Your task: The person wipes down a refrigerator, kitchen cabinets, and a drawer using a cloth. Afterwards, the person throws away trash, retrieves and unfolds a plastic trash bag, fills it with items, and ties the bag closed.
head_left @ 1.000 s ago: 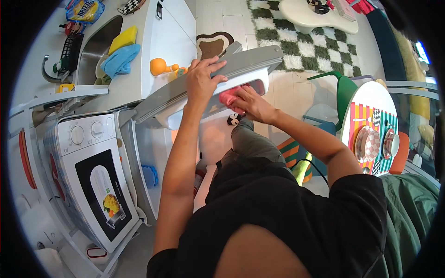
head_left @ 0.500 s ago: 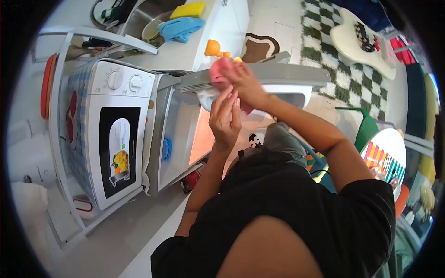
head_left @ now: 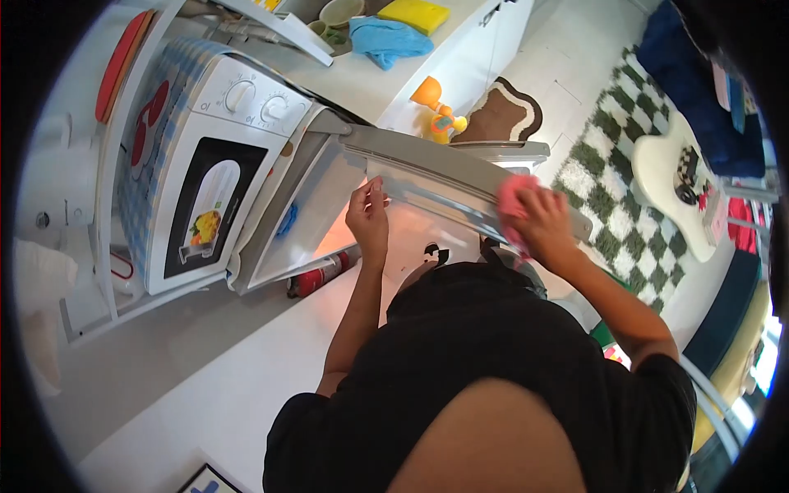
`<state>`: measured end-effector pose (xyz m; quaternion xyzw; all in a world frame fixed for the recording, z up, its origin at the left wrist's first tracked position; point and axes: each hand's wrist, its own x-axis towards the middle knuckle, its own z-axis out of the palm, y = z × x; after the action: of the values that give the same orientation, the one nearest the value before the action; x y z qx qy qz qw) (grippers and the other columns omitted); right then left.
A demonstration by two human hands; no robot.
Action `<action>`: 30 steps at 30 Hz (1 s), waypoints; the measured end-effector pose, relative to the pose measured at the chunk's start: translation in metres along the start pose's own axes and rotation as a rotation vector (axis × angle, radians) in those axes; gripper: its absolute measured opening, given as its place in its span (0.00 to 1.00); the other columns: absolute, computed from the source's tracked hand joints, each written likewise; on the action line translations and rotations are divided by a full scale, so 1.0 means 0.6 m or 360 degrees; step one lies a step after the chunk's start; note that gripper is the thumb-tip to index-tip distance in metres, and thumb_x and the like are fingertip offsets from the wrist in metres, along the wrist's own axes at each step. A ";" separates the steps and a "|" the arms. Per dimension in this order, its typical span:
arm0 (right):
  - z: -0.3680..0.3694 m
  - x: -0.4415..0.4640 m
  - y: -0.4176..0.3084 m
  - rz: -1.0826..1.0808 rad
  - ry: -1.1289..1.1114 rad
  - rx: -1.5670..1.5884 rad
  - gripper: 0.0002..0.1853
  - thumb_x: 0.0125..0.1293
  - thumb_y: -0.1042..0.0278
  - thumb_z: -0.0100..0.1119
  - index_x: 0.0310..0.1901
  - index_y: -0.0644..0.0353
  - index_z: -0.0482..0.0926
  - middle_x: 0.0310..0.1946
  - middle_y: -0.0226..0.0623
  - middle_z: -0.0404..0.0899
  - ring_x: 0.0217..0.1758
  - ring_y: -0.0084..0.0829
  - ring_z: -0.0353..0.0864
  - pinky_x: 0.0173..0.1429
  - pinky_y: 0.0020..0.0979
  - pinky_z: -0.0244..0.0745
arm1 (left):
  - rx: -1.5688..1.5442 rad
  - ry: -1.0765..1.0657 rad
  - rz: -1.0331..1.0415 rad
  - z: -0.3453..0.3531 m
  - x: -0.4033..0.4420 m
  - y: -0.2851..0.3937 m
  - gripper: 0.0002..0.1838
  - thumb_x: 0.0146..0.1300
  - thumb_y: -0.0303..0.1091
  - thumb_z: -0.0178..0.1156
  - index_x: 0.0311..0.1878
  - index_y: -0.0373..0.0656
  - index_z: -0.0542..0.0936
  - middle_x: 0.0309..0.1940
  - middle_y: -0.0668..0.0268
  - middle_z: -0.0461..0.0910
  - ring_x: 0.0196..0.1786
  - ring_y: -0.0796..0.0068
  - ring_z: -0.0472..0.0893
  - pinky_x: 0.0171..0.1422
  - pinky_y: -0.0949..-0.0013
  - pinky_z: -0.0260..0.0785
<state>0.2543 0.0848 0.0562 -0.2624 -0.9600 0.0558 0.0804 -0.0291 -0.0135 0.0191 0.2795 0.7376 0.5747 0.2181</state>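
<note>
My right hand (head_left: 542,228) presses a pink cloth (head_left: 515,195) against the grey edge of an open fridge door (head_left: 436,156), close to the door's free end. The cloth hangs partly below my fingers. My left hand (head_left: 369,215) is raised near the hinge side, beside the door's white inner face. Its fingers are loosely bent and apart, with nothing visible in them; whether the fingertips touch the door I cannot tell. Behind it, the lit fridge interior (head_left: 316,197) shows a small blue item (head_left: 288,220).
A white microwave (head_left: 215,177) stands left of the fridge on a rack. Beyond the door, a counter holds a blue cloth (head_left: 390,41) and a yellow sponge cloth (head_left: 415,14). A red cylinder (head_left: 322,275) lies below the fridge. A checkered rug (head_left: 620,164) and low table (head_left: 670,185) are at right.
My right hand has carried the pink cloth along the door edge toward its free end, away from my left hand. The view has turned and the door appears tilted differently.
</note>
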 end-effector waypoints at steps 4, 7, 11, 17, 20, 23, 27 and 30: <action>-0.127 -0.032 0.065 0.0378 -0.0604 0.0251 0.14 0.45 0.56 0.68 0.35 0.49 0.81 0.44 0.39 0.70 0.51 0.40 0.67 0.52 0.43 0.59 | -0.0470 0.0142 -0.0328 0.034 0.035 -0.015 0.11 0.64 0.32 0.56 0.43 0.33 0.76 0.33 0.62 0.77 0.28 0.78 0.78 0.33 0.74 0.75; -0.161 0.020 0.084 0.0383 -0.0052 0.0771 0.15 0.46 0.59 0.69 0.33 0.56 0.79 0.43 0.40 0.71 0.47 0.42 0.70 0.48 0.40 0.65 | -0.0566 0.0258 -0.0410 0.051 0.065 -0.015 0.12 0.60 0.30 0.61 0.41 0.30 0.73 0.32 0.60 0.76 0.27 0.75 0.78 0.31 0.72 0.76; -0.136 0.154 0.051 0.0143 0.0432 0.1025 0.10 0.49 0.66 0.65 0.33 0.56 0.78 0.42 0.36 0.73 0.43 0.40 0.72 0.45 0.39 0.71 | -0.0774 0.0251 -0.0488 0.049 0.077 -0.020 0.13 0.55 0.27 0.64 0.39 0.29 0.73 0.29 0.59 0.77 0.28 0.73 0.79 0.32 0.71 0.77; 0.033 0.375 -0.090 -0.0369 0.0800 0.0467 0.10 0.48 0.65 0.59 0.35 0.50 0.80 0.41 0.31 0.72 0.44 0.35 0.70 0.41 0.34 0.67 | -0.0994 0.0146 -0.0609 0.024 0.089 -0.046 0.11 0.55 0.24 0.63 0.39 0.29 0.75 0.29 0.59 0.79 0.29 0.70 0.81 0.36 0.69 0.77; 0.094 0.406 -0.141 -0.0469 0.0782 0.0218 0.09 0.48 0.65 0.58 0.34 0.51 0.80 0.41 0.32 0.71 0.47 0.34 0.69 0.43 0.35 0.65 | -0.1264 -0.0030 -0.0491 0.019 0.092 -0.071 0.09 0.55 0.22 0.61 0.39 0.29 0.76 0.31 0.59 0.79 0.31 0.70 0.81 0.39 0.68 0.77; 0.109 0.399 -0.153 -0.0506 0.0674 0.0049 0.08 0.49 0.63 0.57 0.33 0.51 0.79 0.42 0.32 0.70 0.49 0.32 0.67 0.46 0.36 0.62 | -0.1307 0.0051 -0.0514 0.021 0.088 -0.083 0.09 0.56 0.21 0.59 0.40 0.29 0.76 0.34 0.57 0.79 0.35 0.69 0.81 0.42 0.68 0.77; 0.096 0.366 -0.154 -0.0513 0.0719 -0.0215 0.08 0.51 0.61 0.54 0.33 0.51 0.79 0.44 0.31 0.69 0.50 0.31 0.66 0.47 0.35 0.60 | -0.1356 -0.0054 -0.0471 0.014 0.082 -0.070 0.09 0.58 0.21 0.58 0.42 0.28 0.74 0.39 0.56 0.78 0.38 0.68 0.80 0.45 0.67 0.76; 0.095 0.337 -0.170 -0.0370 0.0599 -0.0377 0.10 0.52 0.62 0.53 0.34 0.54 0.79 0.44 0.32 0.69 0.51 0.30 0.66 0.48 0.34 0.60 | -0.1469 -0.0153 -0.0540 -0.001 0.083 -0.062 0.11 0.59 0.21 0.57 0.44 0.28 0.72 0.39 0.56 0.77 0.39 0.67 0.80 0.46 0.66 0.77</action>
<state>0.0219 0.0975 0.0408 -0.1635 -0.9517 -0.1166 0.2323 -0.0731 0.0124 -0.0168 0.0558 0.4302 0.7843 0.4435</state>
